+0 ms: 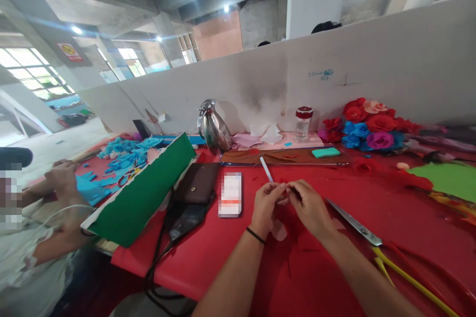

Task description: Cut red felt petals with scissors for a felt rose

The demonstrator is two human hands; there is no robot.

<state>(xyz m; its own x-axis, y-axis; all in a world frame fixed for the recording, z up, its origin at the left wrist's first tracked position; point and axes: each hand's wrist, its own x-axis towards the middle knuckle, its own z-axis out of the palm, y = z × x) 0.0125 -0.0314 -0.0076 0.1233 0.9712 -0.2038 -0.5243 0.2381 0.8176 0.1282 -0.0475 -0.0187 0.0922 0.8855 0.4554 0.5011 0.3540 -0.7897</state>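
Observation:
My left hand [268, 204] and my right hand [307, 205] meet over the red tabletop, fingertips pinched together. Something small and seemingly red is between them, mostly hidden by the fingers. A white pen-like stick [265, 168] rises behind my left hand; I cannot tell whether it is held or lies there. Below the hands lies a pale petal-shaped piece [279, 230]. Large scissors [357, 223] with red and yellow handles rest to the right of my right hand. Left of my left hand lies a white phone-like rectangle [230, 194], its surface blurred.
A dark bag [195, 185] and a green upright board [143, 195] stand left, with a person's hands [61, 181] and blue scraps [126, 156] beyond. Along the back are a metal jug [214, 129], a lidded jar [304, 126], a turquoise block [326, 152] and paper flowers [379, 129].

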